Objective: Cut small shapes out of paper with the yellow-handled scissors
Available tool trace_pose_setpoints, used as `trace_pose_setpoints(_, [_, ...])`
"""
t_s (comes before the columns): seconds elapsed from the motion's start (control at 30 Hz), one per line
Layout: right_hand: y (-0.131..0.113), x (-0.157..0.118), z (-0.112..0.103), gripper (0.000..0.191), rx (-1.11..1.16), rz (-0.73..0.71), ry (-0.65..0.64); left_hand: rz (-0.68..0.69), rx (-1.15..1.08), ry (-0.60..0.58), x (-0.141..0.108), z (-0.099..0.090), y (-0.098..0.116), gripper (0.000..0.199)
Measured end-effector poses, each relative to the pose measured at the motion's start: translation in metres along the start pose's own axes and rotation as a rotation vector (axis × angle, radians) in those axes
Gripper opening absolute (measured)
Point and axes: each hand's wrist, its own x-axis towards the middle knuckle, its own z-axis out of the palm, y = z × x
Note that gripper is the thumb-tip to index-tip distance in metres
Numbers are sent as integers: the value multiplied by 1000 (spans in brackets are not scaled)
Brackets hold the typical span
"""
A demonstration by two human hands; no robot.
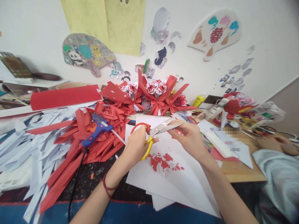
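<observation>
My left hand (136,143) is closed around the handles of a pair of scissors (155,131) with one orange-red and one yellow loop. Their blades stand apart and point right, toward my right hand (190,137). The fingers of that hand pinch a small piece of red and white paper (174,134), mostly hidden behind the fingers and blades. Below both hands, cut red paper scraps (165,161) lie scattered on white paper sheets (182,189).
To the left, a blue glue gun (98,132) rests on a heap of folded red paper strips (102,149), beside white folded strips (37,149). Paper flowers (156,87) stand against the wall. At right, another person's sleeve (275,174) is near a white roll (220,144).
</observation>
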Motion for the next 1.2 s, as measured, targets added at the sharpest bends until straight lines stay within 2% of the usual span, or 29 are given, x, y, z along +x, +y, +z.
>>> trace_pose_setpoints(0.27, [3,-1,-6,12,-45,18,-8,-2,-7,-17,0,0,0,31])
trace_pose_setpoints(0.53, [3,-4,9,13,95,58,57,-36,-97,-55,-1,3,-2,30])
trace_pose_setpoints(0.83, [6,-6,4,11,131,73,118,-44,-118,-61,-1,4,-2,30])
trace_pose_setpoints(1.2, [14,-5,15,10,184,44,154,-47,-115,-70,-2,4,-2,32])
